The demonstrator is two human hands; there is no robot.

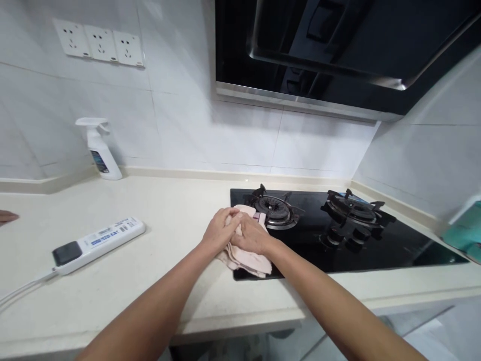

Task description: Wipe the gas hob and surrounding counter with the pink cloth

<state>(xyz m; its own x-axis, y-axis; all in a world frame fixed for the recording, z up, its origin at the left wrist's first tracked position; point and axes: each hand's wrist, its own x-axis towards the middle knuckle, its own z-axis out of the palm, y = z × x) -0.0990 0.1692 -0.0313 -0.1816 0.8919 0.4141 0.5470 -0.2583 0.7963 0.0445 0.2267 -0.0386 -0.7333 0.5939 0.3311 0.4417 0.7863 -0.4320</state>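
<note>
A pale pink cloth lies bunched over the left edge of the black glass gas stove, partly on the countertop. My left hand is closed on the cloth's left side. Beside it, my right hand presses on the cloth from above with its fingers wrapped into it. The two hands touch at the fingertips. Just behind the cloth is the left burner with its black pan support. Part of the cloth is hidden under my hands.
A white spray bottle stands by the back wall. On the left lies a white power strip with a cord. A range hood overhangs the stove. The right burner and a green object are at right. Another person's fingertips show at the left edge.
</note>
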